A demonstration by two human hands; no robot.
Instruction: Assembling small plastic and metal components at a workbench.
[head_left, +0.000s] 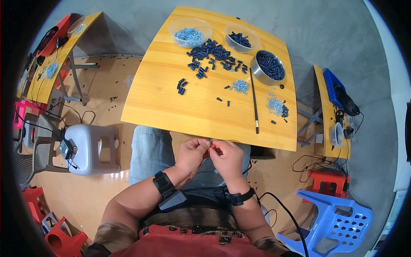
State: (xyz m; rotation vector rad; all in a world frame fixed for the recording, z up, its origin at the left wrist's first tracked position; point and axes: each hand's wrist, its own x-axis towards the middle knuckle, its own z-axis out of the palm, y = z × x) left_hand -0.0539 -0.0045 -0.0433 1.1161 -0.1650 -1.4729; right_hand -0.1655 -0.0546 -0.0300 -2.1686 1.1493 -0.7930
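Watching remotely, I see left hand (191, 155) pinch a small dark piece (208, 139) (axis unclear) beside the yellow wooden table (188, 110); right hand (228, 158) adjoins, grip uncertain.

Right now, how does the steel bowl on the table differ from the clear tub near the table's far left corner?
Material: the steel bowl is shiny metal, while the clear tub is see-through.
Contents: the bowl holds black pieces; the tub holds silvery pieces.
Place: the bowl stands toward the table's right edge, the tub farther off to the left.
Both are round, open-topped and standing on the yellow table.
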